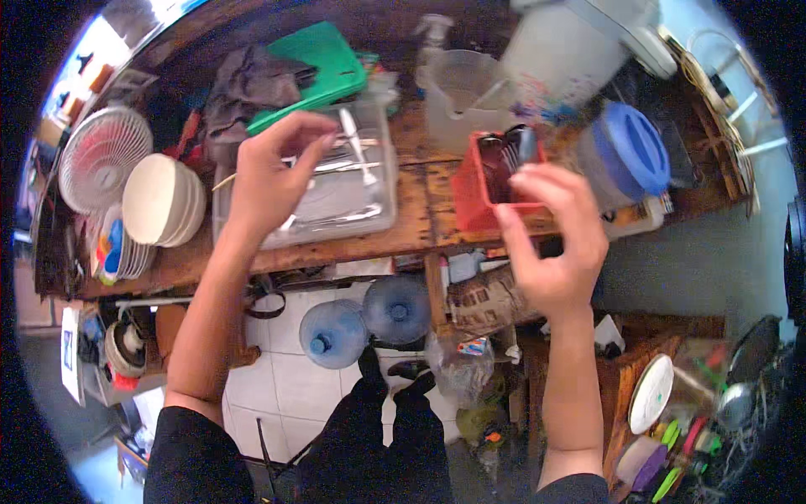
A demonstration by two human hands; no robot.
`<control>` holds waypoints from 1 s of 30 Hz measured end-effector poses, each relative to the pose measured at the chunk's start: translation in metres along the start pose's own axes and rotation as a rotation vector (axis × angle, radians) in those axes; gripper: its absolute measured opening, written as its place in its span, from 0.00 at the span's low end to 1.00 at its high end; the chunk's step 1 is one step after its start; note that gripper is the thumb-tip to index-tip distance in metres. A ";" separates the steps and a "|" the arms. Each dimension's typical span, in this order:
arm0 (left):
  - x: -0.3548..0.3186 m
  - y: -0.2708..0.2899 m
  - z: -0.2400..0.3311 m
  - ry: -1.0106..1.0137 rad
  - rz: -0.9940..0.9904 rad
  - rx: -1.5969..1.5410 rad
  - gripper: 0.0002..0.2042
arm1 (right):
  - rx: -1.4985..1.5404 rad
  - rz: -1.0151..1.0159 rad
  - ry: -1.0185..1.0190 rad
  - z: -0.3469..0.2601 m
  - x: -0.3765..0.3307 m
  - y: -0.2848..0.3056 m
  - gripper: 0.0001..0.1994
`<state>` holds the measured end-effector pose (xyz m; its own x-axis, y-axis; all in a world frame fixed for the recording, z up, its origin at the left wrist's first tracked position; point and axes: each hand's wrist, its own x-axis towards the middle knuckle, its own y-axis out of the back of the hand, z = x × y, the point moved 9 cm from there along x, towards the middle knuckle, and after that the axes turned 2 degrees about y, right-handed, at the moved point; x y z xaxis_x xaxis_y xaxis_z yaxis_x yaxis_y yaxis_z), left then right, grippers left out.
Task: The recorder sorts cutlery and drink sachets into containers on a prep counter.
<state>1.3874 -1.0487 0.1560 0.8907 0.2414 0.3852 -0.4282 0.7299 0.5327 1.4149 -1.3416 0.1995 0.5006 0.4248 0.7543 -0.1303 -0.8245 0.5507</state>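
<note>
My left hand [273, 172] hovers over the left part of a clear plastic container [388, 189], its thumb and forefinger curved and apart with nothing visible between them. Inside the container lie several pieces of metal cutlery, and a spoon [359, 151] slants upward close to the fingertips. My right hand [558, 231] is at the near right corner of a red plastic basket [480, 220]. Its thumb and fingers are spread with a gap, and I see nothing held. Dark-handled cutlery [512, 151] stands upright in the basket. Whether the right fingertips touch the rim I cannot tell.
A green lid [323, 63] and dark cloth [248, 88] lie behind the container. Stacked cream bowls [164, 202] and a white fan-like grille [105, 160] stand left. A clear pitcher [466, 92] and blue-lidded jug [630, 155] flank the basket. Water bottles [334, 334] stand below the wooden table.
</note>
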 end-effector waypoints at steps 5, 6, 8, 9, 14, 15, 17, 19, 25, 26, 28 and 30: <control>-0.042 0.034 -0.098 0.280 -0.263 0.359 0.12 | 0.295 -0.349 0.010 -0.035 0.006 -0.118 0.08; -0.045 0.036 -0.106 0.261 -0.256 0.404 0.13 | 0.296 -0.410 0.004 -0.041 0.007 -0.144 0.09; -0.045 0.035 -0.113 0.181 -0.196 0.478 0.15 | 0.254 -0.562 -0.033 -0.049 0.007 -0.195 0.10; -0.044 0.037 -0.116 0.166 -0.166 0.472 0.15 | 0.192 -0.715 -0.087 -0.048 0.001 -0.223 0.12; -0.038 0.034 -0.135 0.356 -0.100 0.611 0.18 | 0.171 -0.979 -0.115 -0.051 0.000 -0.301 0.19; -0.036 0.039 -0.134 0.361 -0.044 0.625 0.18 | 0.194 -1.042 -0.113 -0.051 0.000 -0.313 0.21; -0.033 0.042 -0.128 0.295 -0.027 0.665 0.19 | 0.233 -1.029 -0.124 -0.050 0.002 -0.326 0.22; -0.034 0.045 -0.130 0.298 -0.055 0.538 0.16 | 0.476 -1.161 -0.208 -0.054 -0.010 -0.337 0.19; -0.045 0.081 -0.122 0.259 0.029 0.229 0.10 | 0.547 -1.016 -0.350 -0.042 -0.012 -0.323 0.11; -0.047 0.087 -0.115 0.201 0.047 0.288 0.08 | 0.549 -0.993 -0.267 -0.046 -0.007 -0.315 0.09; -0.048 0.093 -0.105 0.162 0.064 0.268 0.08 | 0.573 -0.897 -0.294 -0.043 -0.001 -0.299 0.09; -0.049 0.097 -0.100 0.201 0.092 0.164 0.07 | 0.650 -0.821 -0.431 -0.034 0.004 -0.288 0.07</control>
<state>1.3174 -0.9258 0.1137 0.8522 0.4361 0.2890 -0.5132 0.5898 0.6235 1.4250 -1.0893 0.0558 0.4994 0.8663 -0.0054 0.7801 -0.4470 0.4378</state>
